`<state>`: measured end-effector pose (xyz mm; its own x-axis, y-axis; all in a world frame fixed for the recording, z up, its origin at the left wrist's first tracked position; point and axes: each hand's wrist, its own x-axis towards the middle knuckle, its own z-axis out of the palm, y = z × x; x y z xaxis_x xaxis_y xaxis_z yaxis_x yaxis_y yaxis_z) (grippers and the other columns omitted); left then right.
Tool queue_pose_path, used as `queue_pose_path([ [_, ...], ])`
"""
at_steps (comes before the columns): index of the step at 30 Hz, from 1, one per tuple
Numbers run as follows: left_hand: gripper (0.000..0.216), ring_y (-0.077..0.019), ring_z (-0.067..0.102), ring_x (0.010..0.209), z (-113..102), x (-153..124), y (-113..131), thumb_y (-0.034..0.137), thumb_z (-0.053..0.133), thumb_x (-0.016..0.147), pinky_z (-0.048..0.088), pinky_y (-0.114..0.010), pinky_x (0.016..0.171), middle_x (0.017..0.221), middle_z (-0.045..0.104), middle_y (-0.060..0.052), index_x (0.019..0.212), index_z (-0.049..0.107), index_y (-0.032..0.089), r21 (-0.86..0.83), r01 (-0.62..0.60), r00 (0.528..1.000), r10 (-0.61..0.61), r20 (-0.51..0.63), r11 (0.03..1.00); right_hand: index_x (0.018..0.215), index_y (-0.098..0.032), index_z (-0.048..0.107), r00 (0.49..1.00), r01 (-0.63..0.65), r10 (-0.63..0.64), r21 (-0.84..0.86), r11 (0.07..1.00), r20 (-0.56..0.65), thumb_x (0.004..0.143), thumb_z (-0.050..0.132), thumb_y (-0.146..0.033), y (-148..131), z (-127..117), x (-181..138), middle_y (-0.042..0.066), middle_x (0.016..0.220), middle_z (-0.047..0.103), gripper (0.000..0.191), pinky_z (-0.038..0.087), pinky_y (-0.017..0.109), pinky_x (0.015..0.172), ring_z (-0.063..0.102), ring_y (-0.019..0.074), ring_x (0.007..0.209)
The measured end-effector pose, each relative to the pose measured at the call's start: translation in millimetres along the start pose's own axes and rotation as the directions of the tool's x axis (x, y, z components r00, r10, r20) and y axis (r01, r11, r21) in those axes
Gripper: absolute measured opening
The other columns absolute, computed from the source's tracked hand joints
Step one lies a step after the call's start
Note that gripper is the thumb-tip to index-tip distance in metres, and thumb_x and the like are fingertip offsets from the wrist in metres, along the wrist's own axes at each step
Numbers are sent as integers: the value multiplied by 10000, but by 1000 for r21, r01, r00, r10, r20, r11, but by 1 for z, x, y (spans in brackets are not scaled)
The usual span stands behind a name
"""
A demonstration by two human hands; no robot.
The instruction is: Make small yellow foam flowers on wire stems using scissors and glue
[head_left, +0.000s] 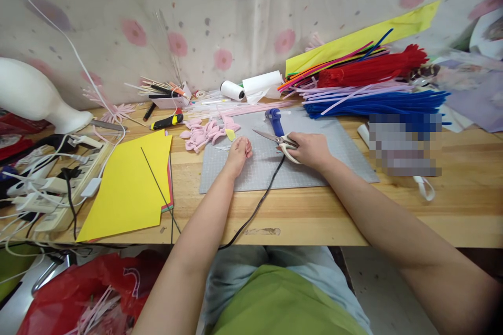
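My right hand [312, 151] grips scissors [271, 136] with pale handles, the blades pointing left above the grey cutting mat [334, 165]. My left hand [239, 156] is closed, fingers curled together, left of the blades; whatever it pinches is hidden. A small yellow piece [230, 135] shows right at its fingertips, but I cannot tell if it is held. Beyond that hand lie several pink fuzzy petal shapes [202, 135]. Just behind the scissors is a blue glue gun [275, 121], and a black cord [257, 208] runs from near it over the table edge.
Yellow sheets [126, 188] and a cluttered power strip [78, 183] are at left. A yellow-black cutter [167, 121] lies behind. Blue pipe cleaners [377, 104] and red ones [373, 67] are stacked at back right. A red bag [94, 293] hangs below the table [314, 220].
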<state>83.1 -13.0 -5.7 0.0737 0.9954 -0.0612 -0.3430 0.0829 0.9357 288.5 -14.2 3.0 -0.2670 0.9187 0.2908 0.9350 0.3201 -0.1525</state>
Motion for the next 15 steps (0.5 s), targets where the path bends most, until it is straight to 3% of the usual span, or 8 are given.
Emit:
queue_pose_path([
  [9,320,-46,289,479,-1,1,-1,269,525,822,236,-175,445,540,298,57,579,342,171,3,-15,1000,15,-15,1000,742,-196,608,999,26,-24,41,999,-42,787,470,-564,0,1,-1,45,729,668,396,190,265,518,537,149,605],
  [12,324,-43,306,488,-2,1,-1,287,559,796,251,-176,450,541,343,48,560,376,162,28,-39,999,39,18,999,649,-192,552,988,61,-49,77,995,-148,782,476,-557,5,-2,0,37,637,614,396,204,267,515,498,133,566],
  [15,295,-44,335,499,-4,1,0,307,608,759,274,-180,457,546,388,41,573,440,152,50,-34,998,32,46,998,576,-195,463,941,50,-7,119,992,-340,753,504,-563,17,-5,1,25,553,523,411,224,275,515,445,123,526],
])
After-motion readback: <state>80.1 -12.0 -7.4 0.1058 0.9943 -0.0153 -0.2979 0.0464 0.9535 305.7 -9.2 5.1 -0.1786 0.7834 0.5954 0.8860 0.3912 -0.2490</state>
